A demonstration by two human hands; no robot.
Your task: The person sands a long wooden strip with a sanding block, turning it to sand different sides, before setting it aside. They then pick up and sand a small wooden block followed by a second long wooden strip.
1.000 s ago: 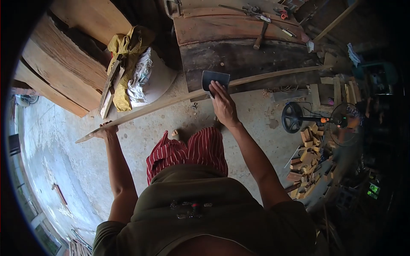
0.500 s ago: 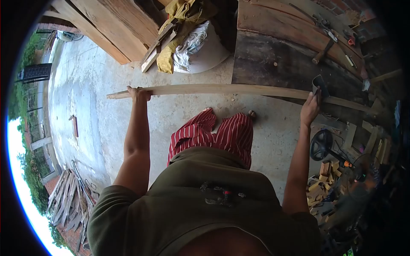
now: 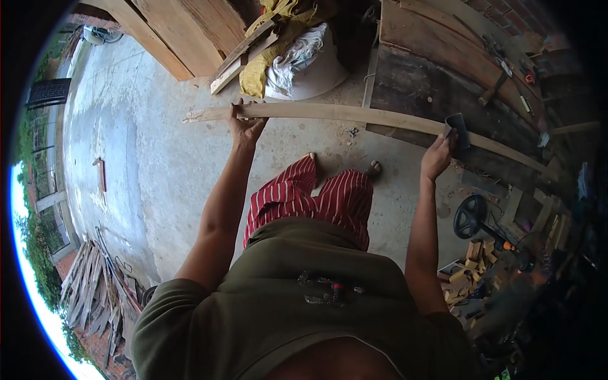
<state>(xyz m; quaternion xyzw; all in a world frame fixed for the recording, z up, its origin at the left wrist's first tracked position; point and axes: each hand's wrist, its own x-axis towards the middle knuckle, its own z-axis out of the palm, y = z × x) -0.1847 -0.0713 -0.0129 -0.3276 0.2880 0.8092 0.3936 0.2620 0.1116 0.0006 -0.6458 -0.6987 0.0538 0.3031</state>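
The left grip (image 3: 246, 126) is closed on a long, thin slat (image 3: 329, 113), fingers curled over it from below, close to its left end; a short stub of wood sticks out beyond the grip on that side. From there the slat runs right, held in the air above the concrete floor (image 3: 158, 177), and reaches the right grip (image 3: 437, 155). That grip is clamped on a dark pad (image 3: 457, 130), which it holds against the slat's upper side. Past the right grip the slat goes on, sloping down across the front of a dark wooden desk (image 3: 430, 76); whether it touches the desk cannot be told. A hammer (image 3: 492, 90) lies on the desk, beyond the right grip. Beyond the left grip stand a white sack (image 3: 310, 69) with a yellow cloth (image 3: 256, 76) and leaning planks (image 3: 190, 31). Below the right grip, on the floor, sit a black fan (image 3: 470, 216) and a heap of offcuts (image 3: 472, 266).
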